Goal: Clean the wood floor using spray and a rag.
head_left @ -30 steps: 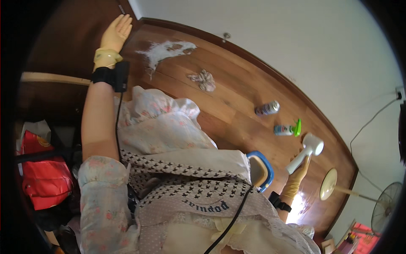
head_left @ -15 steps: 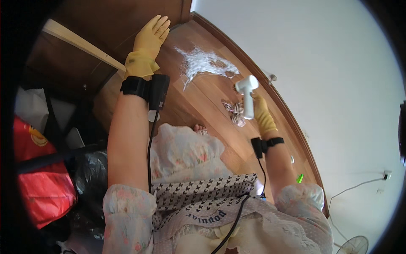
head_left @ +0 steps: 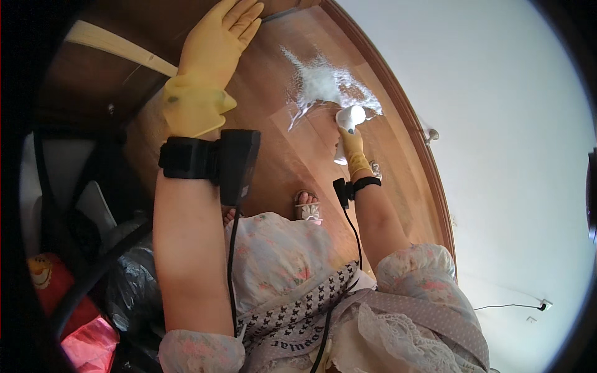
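Observation:
My right hand (head_left: 352, 144), in a yellow rubber glove, is closed around the handle of a white electric cleaning brush (head_left: 352, 116). Its round head hangs at the near edge of a patch of white foam (head_left: 318, 84) spread over the wooden floor (head_left: 273, 118); whether it touches the floor I cannot tell. My left hand (head_left: 214, 46), gloved the same way, is stretched out with fingers extended beside a dark brown wooden panel (head_left: 143, 28). Nothing is in it. Contact with the panel cannot be made out. Behind my right wrist, a crumpled patterned cloth (head_left: 375, 169) is mostly hidden.
A brown baseboard (head_left: 404, 105) curves along the white wall (head_left: 497, 124), with a small door stop (head_left: 431, 135) on it. A pale wooden strip (head_left: 118, 48) crosses the panel. To the left lie a black plastic bag (head_left: 134, 283) and a red bag (head_left: 90, 342). My sandalled foot (head_left: 307, 205) stands on the floor.
The brush has turned in my right hand's grip and swung left toward the foam, covering much of the cloth. My left hand appears larger and higher in view. The whole view has shifted.

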